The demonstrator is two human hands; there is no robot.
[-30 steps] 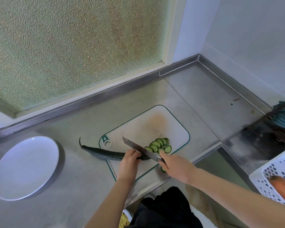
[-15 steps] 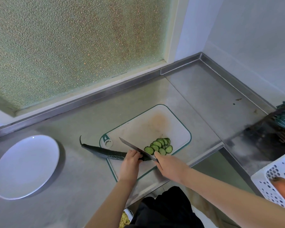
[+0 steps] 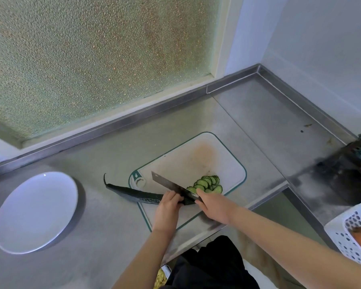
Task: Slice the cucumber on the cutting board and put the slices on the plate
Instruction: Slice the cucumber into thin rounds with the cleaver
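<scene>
The left hand (image 3: 168, 207) holds the cucumber (image 3: 133, 193) down on the cutting board (image 3: 196, 159). Its fingers (image 3: 171, 196) are curled over the dark skin close to the cut end. The right hand (image 3: 214, 205) is wrapped round the handle of the knife (image 3: 167, 183). The handle itself is hidden, and the blade lies just beyond the left fingertips and right beside them.

The uncut length runs away from the left fingers, off the board edge and onto the tabletop (image 3: 113, 226). On the far side of the blade from those fingers, a fanned row of slices (image 3: 206, 183) lies on the board. The plate (image 3: 35, 211) sits well apart, past the cucumber's stem end, with nothing on it yet.

To slice well, the left fingertips should probably stay tucked back so the knuckles guide the flat of the blade. They should creep back evenly along the cucumber after each cut, so the slices keep one thickness. The overhanging end may rock, so firm downward pressure looks wise.

No writing can be read. A small teal mark by the board's handle hole (image 3: 136, 175) is too small to make out.
</scene>
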